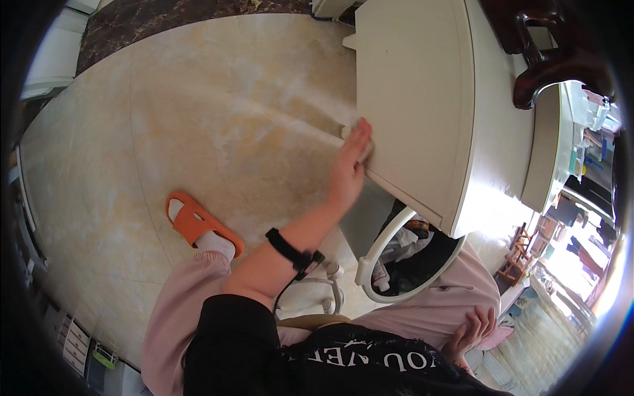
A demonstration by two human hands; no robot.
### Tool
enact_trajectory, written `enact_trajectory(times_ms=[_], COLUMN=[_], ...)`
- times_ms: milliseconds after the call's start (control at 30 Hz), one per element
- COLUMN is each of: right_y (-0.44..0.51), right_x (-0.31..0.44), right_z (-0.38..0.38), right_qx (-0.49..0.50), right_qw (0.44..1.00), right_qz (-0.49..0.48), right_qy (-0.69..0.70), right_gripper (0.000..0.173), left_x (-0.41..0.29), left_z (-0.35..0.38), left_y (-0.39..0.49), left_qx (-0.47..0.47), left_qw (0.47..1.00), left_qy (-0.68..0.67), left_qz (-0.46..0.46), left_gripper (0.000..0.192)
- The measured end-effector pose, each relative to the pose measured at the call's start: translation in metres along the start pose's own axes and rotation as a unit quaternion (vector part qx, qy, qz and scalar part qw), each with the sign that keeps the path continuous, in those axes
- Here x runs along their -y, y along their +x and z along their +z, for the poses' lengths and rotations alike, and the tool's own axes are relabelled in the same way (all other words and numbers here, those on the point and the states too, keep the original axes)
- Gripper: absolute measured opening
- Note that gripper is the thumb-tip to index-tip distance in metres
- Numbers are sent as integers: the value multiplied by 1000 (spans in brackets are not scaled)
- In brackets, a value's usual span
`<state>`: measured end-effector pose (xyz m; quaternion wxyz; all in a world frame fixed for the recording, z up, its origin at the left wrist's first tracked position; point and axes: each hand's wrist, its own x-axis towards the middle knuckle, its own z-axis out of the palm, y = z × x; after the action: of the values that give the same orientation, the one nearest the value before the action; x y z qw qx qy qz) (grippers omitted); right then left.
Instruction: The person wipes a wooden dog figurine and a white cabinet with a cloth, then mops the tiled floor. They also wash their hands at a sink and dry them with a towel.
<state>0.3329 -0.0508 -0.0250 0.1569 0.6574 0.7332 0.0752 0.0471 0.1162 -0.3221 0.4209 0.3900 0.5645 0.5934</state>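
Observation:
My left hand (348, 166) reaches forward to the lower edge of a cream cabinet (416, 99), its fingers extended and blurred. A small pale thing (366, 152) shows under the palm; whether I hold it or it is part of the cabinet is unclear. A black strap (290, 250) with a small device is around my left forearm. My right hand (473, 329) rests on my pink-trousered right leg (446, 297), fingers slightly apart, with nothing seen in it. Below the cabinet's near corner stands a white-rimmed waste bin (365, 271) with a black liner, holding a white bottle (380, 277) and crumpled paper (408, 242).
My left foot in an orange slipper (203, 222) stands on the marbled tile floor (237, 99). Pale chair legs with casters (334, 270) are beneath me. A dark carved wooden piece (550, 64) lies on the cabinet top at upper right. A small drawer unit (75, 344) stands at lower left.

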Motion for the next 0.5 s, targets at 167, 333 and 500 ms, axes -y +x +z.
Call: enact_trajectory(times_ms=[167,333,500], right_y=[2,-2,-5], right_x=[3,-4,-10], right_z=[1,6,7], right_qx=[-12,-18,-11], right_qw=[1000,1000,1000], right_qz=[1,0,-10], right_qy=[1,5,-8], right_gripper=[20,20,20], left_x=[17,1,6], left_z=[-4,-6,-24], left_y=[6,7,29], left_qx=[-48,-63,1], left_qw=[996,980,965], left_qy=[-29,-175,-128], left_qz=[-69,-72,-230], left_gripper=[53,21,20])
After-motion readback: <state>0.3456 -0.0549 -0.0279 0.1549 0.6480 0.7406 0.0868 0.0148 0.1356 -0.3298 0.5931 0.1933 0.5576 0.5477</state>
